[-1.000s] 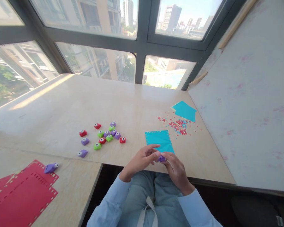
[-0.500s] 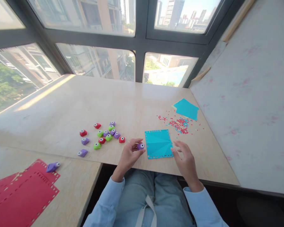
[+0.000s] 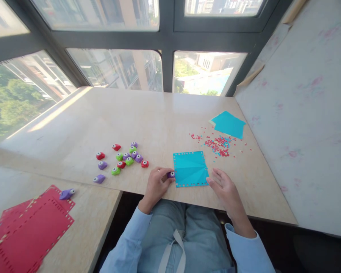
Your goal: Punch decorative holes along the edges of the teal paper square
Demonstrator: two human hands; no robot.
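I see a small purple punch (image 3: 171, 174) pinched in the fingertips of the left hand (image 3: 156, 184), sitting right at the left edge of a blue paper square (image 3: 190, 169) that lies flat on the table (image 3: 159, 121), near its front edge. The left hand's fingers curl closed around the punch — clamped on it, thumb side toward the paper. The paper square shows fold creases across its middle and a row of small punched holes along its border.

The right hand (image 3: 225, 186) rests just at the paper's lower right corner, fingers spread and loose, gripping nothing; its fingertips touch or nearly touch the paper's edge — I cannot tell which. The two hands sit apart, one on each side of the sheet.

Beyond the sheet, up and to the right, lies a scatter of red and blue confetti (image 3: 219, 143), and past that a second folded blue sheet (image 3: 229, 124). To the left of the hands a cluster of small punches (image 3: 124, 159) in red, green and purple is spread on the table. Farther left, on the lower table, I see red perforated sheets (image 3: 31, 227) with another purple punch (image 3: 66, 194) resting at their top edge.
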